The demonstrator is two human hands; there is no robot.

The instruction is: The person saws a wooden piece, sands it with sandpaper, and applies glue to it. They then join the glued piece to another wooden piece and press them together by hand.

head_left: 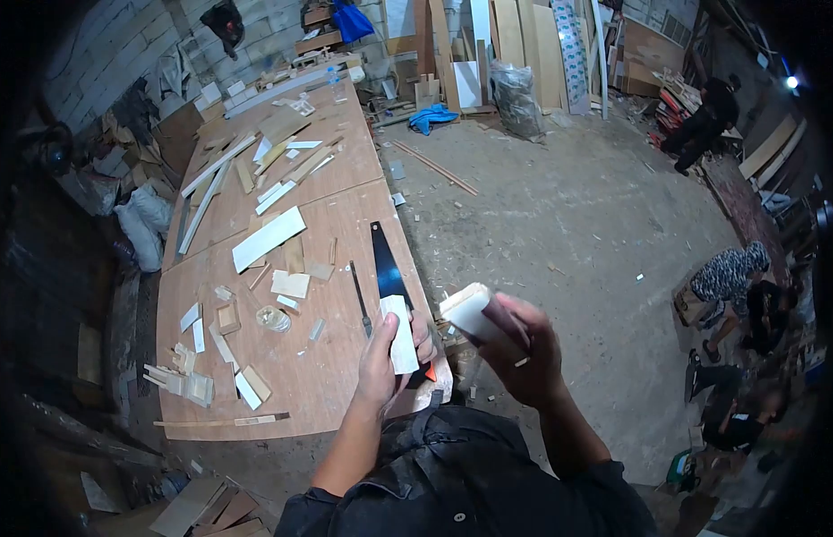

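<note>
Indoors, both hands (388,353) hold pieces above a wooden worktable (300,376)

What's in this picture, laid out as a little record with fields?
Left hand: holds a white block
Right hand: grips a white-and-brown piece
Table: saw partly behind left hand, thin dark tool, clear round container, wood offcuts
Floor: blue cloth, two thin strips
Far wall: leaning boards
People: several, at right
</note>
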